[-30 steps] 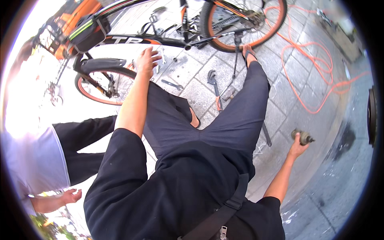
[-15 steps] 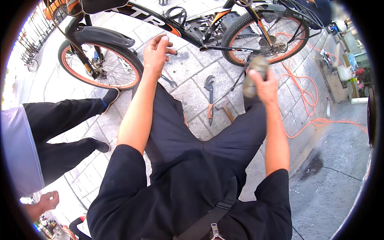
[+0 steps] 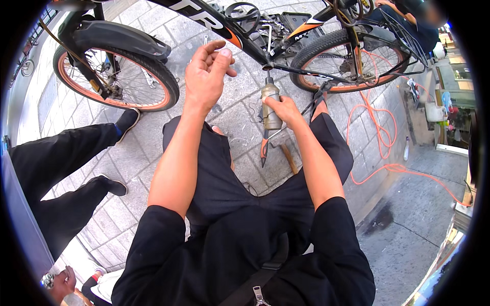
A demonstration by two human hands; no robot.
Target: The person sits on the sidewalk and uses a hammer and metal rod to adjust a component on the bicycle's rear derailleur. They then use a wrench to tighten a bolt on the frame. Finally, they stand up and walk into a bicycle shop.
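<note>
My right hand grips a brownish squeeze bottle with a dark cap and thin nozzle. The bottle stands upright, its nozzle tip at the bottom bracket of a black and orange bicycle; whether they touch I cannot tell. To the left, below the frame's down tube, my left hand is raised with loosely curled fingers apart, and nothing shows in it. Under the bottle lies a wrench with an orange handle, its head hidden behind the bottle. Beside it rests a hammer with a wooden handle.
Behind the bicycle an open dark tool case holds several tools. An orange hose winds over the paving at right. One person's legs stand close on my left; another person is beyond the rear wheel.
My right hand has brought the bottle leftward, from beside the rear wheel to beneath the bottom bracket. My left hand has turned slightly and stays raised. The head view has shifted.
</note>
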